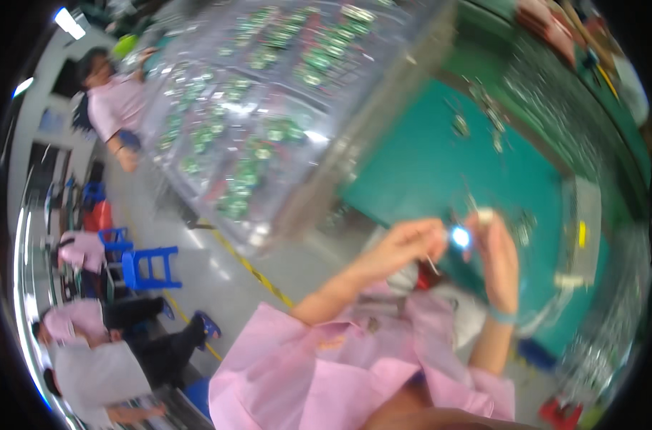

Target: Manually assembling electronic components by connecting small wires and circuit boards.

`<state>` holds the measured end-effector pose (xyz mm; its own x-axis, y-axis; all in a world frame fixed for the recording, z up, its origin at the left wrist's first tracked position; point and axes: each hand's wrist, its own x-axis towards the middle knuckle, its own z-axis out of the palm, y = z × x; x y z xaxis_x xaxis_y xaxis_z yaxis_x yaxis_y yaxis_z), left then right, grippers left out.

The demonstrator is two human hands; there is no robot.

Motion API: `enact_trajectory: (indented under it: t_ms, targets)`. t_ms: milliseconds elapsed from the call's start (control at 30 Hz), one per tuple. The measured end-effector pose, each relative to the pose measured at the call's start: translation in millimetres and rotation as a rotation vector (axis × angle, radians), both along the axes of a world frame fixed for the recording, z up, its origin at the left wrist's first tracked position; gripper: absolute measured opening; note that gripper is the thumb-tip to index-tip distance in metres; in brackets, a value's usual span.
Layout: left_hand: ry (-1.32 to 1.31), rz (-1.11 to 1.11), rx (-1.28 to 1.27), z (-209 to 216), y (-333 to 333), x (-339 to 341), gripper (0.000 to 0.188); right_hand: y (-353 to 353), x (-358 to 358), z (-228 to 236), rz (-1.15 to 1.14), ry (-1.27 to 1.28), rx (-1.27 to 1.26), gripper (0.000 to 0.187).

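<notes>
Green mat covers the bench, blurry on my feed. Small lit piece sits btwn the two hands, above the mat's near edge: bluish-white glow, outline lost in glare, so I can't make out its exact shape. L hand has fingers curled in, tips just beside the glow; can't tell if they're fully closed or gripping anything. Thin pale wire shows below them. R hand has fingers bent, tips by a small whitish bit near the light; too blurry to tell how tight or what's gripped. Farther out I see loose wired parts on the mat, pale box at R, clear trays w/ green parts up L, blue stool + ppl in pink tops beyond.
</notes>
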<state>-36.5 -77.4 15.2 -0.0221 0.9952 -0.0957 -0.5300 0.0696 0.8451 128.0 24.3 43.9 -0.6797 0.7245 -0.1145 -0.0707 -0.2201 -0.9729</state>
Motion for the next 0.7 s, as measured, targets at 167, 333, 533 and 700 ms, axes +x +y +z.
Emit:
enact_trajectory:
  t_ms: [167,333,533,700]
  targets:
    - [0.107,-0.067,-0.015,9.5,-4.0,1.9,0.031,0.4,0.6,20.0,0.483,-0.105,-0.049,0.029]
    - [0.096,-0.086,-0.012,14.1,-6.4,-7.9,0.031,-0.3,-9.8,24.7,0.494,-0.023,-0.106,0.031]
    - [-0.083,-0.133,-0.006,15.0,-8.0,-7.2,0.027,-11.3,-16.7,15.5,0.434,0.183,-0.394,0.031]
    - [-0.259,-0.121,0.012,18.7,-11.8,-3.3,0.023,-19.5,-21.5,14.7,0.377,0.347,-0.57,0.031]
